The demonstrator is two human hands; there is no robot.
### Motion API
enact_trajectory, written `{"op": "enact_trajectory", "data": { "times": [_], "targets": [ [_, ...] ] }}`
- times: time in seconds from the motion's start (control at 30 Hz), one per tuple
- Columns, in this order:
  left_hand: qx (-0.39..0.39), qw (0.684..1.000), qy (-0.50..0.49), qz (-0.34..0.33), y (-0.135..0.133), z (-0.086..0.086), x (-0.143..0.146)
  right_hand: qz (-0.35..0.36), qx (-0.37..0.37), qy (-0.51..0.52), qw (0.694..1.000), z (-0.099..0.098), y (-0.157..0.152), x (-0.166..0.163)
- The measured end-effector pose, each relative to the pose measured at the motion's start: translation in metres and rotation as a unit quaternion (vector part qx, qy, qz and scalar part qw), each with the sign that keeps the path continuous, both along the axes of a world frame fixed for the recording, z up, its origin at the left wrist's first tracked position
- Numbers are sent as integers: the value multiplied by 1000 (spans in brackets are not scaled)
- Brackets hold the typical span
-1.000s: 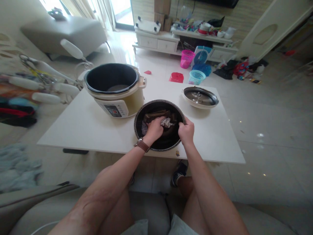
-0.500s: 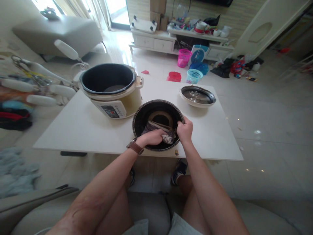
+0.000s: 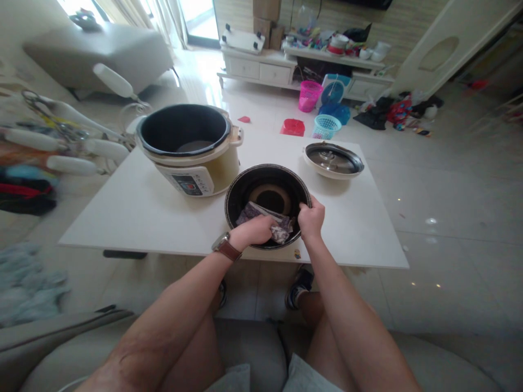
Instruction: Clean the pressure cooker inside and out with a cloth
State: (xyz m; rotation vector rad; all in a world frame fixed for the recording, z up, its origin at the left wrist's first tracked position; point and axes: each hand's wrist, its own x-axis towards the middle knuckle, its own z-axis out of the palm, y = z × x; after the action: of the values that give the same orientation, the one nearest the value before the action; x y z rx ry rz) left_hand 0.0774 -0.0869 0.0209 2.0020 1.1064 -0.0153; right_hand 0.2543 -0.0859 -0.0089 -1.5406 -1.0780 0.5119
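A black inner pot [image 3: 261, 179] stands on the white table [image 3: 143, 209] in front of me. My left hand [image 3: 254, 230], with a brown watch on the wrist, is closed on a dark patterned cloth [image 3: 269, 220] and presses it against the pot's near inner wall. My right hand [image 3: 311, 219] grips the pot's right rim, thumb inside. The pot's round bottom shows beyond the cloth.
A cream rice cooker body [image 3: 190, 149] stands open at the left of the pot. Its lid [image 3: 334, 160] lies upside down at the table's far right. Plastic baskets [image 3: 326, 126] and clutter sit on the floor beyond. A drying rack [image 3: 61, 141] stands at left.
My left hand pulled the cloth from the middle of the pot toward its near wall, baring the bottom. My right hand stayed on the rim.
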Motion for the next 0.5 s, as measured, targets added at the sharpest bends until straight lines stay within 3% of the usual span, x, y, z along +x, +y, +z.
{"op": "enact_trajectory", "data": {
  "times": [0.1, 0.2, 0.27, 0.33, 0.43, 0.5],
  "targets": [
    [99, 985, 128, 57, -7, -5, 3, -14, 47, -10, 999, 0, -6, -10],
    [120, 982, 132, 65, -9, -10, 6, -32, 87, -22, 995, 0, -11, -20],
    [90, 991, 73, 71, -7, -14, 7, -38, 99, -25, 994, 1, -13, -24],
    [52, 995, -48, 69, -4, -17, 9, -40, 102, -25, 994, 1, -14, -26],
    [32, 962, -257, 85, 0, -23, 13, -40, 104, -30, 993, 1, -14, -28],
    [27, 945, -313, 94, 3, -25, 14, -35, 103, -38, 993, 1, -13, -28]
  ]
}}
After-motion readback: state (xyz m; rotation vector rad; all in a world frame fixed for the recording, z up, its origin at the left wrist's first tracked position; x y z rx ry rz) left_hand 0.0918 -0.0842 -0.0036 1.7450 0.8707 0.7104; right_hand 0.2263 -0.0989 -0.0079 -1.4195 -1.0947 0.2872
